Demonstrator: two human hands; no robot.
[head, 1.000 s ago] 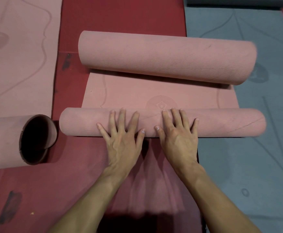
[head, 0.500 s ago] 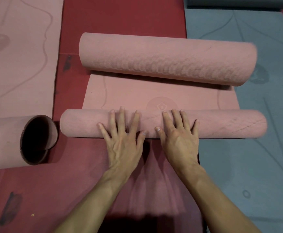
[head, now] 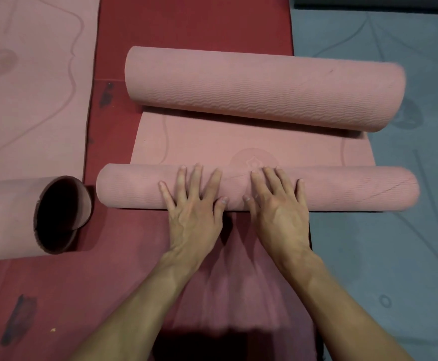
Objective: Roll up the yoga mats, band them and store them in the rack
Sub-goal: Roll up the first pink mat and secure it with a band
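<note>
A pink yoga mat lies across the red floor, rolled from both ends. Its near roll is thin and runs left to right. My left hand and my right hand press flat on the middle of this roll, fingers straight and spread, side by side. A short flat stretch of the mat shows beyond my fingers. The thicker far roll lies behind that stretch, slightly slanted.
Another rolled pink mat lies at the left with its open dark end facing the near roll. A flat pink mat covers the far left. A flat grey-blue mat covers the right side.
The near roll has moved slightly away from me under both hands, and the flat stretch between the two rolls has become a little shorter.
</note>
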